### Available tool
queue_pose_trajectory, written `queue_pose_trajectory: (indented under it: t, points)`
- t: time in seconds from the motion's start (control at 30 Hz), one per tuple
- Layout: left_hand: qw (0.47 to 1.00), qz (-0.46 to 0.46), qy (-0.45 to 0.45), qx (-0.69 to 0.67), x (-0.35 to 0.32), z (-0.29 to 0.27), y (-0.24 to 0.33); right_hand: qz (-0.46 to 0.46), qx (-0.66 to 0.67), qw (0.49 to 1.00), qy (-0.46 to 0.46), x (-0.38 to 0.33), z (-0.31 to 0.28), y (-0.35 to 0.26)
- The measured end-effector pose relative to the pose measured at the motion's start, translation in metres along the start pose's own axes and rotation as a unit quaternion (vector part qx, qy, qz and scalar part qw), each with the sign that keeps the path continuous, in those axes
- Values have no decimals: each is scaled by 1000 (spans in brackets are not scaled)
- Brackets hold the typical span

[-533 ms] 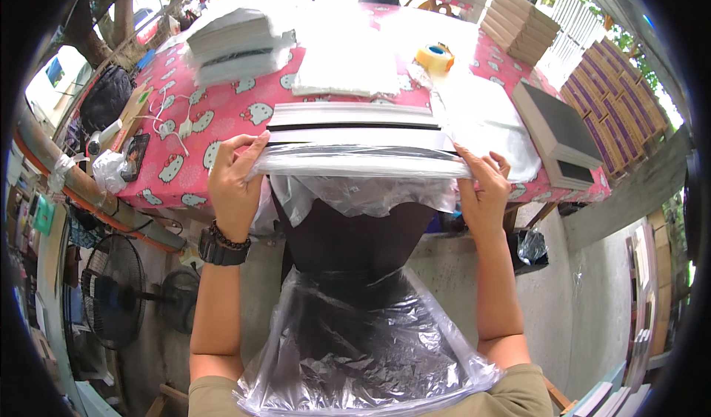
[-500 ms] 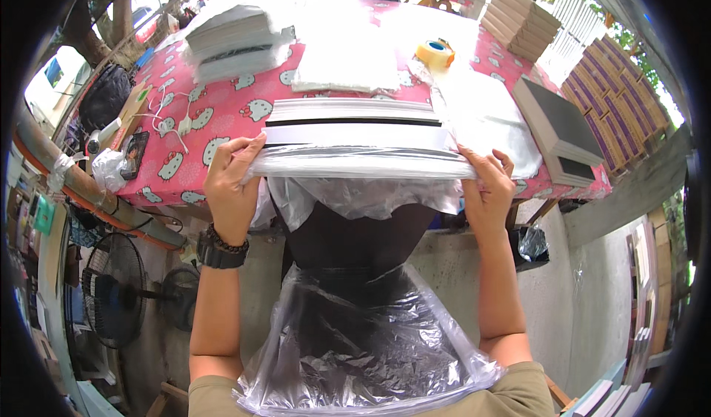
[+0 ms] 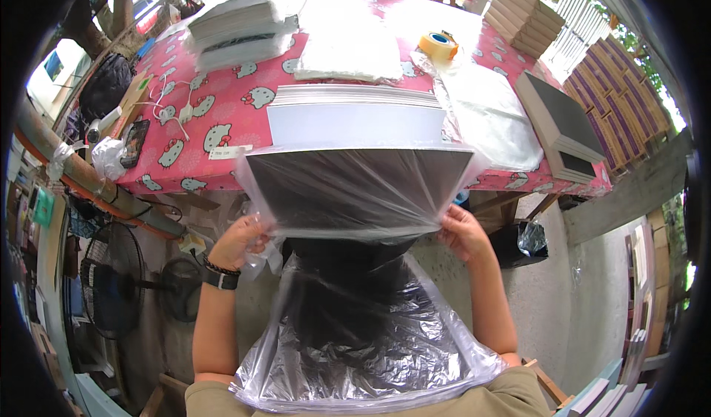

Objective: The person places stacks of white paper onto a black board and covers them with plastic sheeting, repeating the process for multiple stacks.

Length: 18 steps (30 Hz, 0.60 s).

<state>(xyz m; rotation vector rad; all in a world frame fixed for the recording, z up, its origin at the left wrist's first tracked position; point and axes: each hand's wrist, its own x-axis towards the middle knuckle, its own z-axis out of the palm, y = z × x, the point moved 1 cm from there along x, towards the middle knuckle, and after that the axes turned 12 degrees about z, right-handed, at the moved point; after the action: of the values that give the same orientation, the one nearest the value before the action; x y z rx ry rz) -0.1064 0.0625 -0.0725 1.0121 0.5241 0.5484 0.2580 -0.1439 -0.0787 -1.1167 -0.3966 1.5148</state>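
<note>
A clear plastic bag (image 3: 355,328) hangs from my chest up toward the table's near edge. Its mouth is stretched over a dark flat board (image 3: 355,187) tilted up in front of me. My left hand (image 3: 241,241), with a dark watch at the wrist, grips the bag's left edge below the board's corner. My right hand (image 3: 463,232) grips the bag's right edge at the other lower corner. Just behind the board a stack of white-faced boards (image 3: 355,113) lies on the pink patterned tablecloth (image 3: 222,113).
On the table are a roll of yellow tape (image 3: 438,45), a pile of clear bags (image 3: 489,113), stacked grey boards (image 3: 563,128), wrapped stacks (image 3: 237,28) and cables with a phone (image 3: 137,139). A fan (image 3: 111,284) stands on the floor at left, a black bin (image 3: 522,243) at right.
The board was lying flat at the table edge. Now it is tipped up toward me, with my hands lower and the bag pulled further over it.
</note>
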Motion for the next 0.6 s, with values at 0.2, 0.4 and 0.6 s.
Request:
queue_pose_trajectory:
  t: [0.2, 0.4, 0.6]
  points:
    - [996, -82, -23, 24, -22, -29, -81, 93, 68, 993, 25, 2, -48, 103]
    - [959, -95, 51, 261, 12, -64, -152, 46, -229, 939, 254, 54, -68, 146]
    - [703, 173, 343, 598, 27, -114, -82, -109, -120, 975, 154, 36, -22, 53]
